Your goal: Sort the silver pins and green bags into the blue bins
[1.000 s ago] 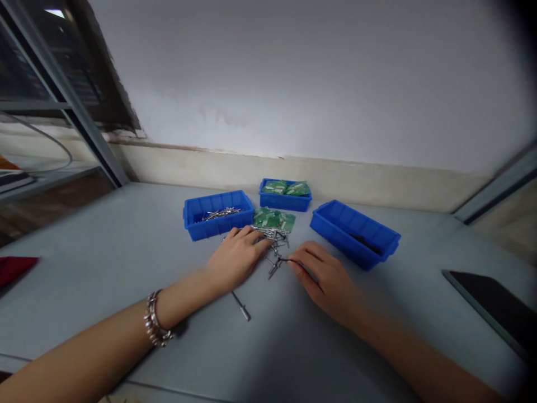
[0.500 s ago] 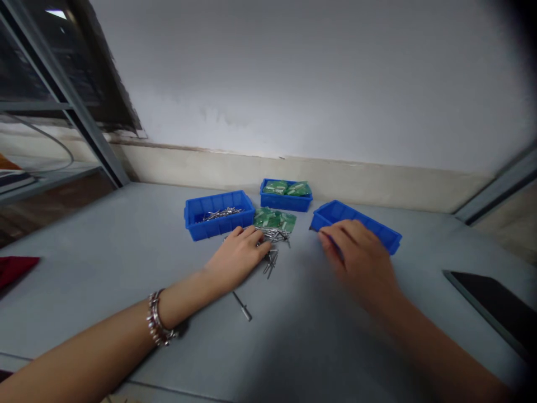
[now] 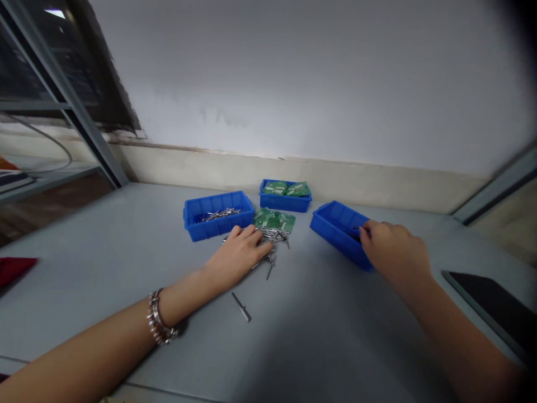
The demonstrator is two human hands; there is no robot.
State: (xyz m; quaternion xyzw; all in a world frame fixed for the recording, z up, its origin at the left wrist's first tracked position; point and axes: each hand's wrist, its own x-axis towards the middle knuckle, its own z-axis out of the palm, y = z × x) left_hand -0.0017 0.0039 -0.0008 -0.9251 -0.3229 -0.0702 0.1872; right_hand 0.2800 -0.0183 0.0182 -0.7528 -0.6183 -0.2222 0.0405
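My left hand (image 3: 237, 252) lies with its fingers spread on a pile of silver rivet-like pins (image 3: 274, 235). A single pin (image 3: 241, 308) rests alone on the table nearer to me. Over the right end of the right blue bin (image 3: 342, 238), my right hand (image 3: 396, 252) is closed in a pinch on a small dark piece (image 3: 356, 228); its shape is too small to tell. Behind my left hand, the left blue bin (image 3: 218, 215) holds several silver pins. Green packets (image 3: 274, 220) lie beside that bin.
At the back, a small blue bin (image 3: 285, 202) holds green packets. A dark flat tablet-like device (image 3: 490, 302) lies at the right of the grey table (image 3: 176, 347). Red cloth (image 3: 17, 268) is at the left edge. A wall (image 3: 293, 84) rises behind.
My right hand has moved right, from the bin's left end to over its right end. My left fingers have shifted slightly, and the pins beside them lie differently.
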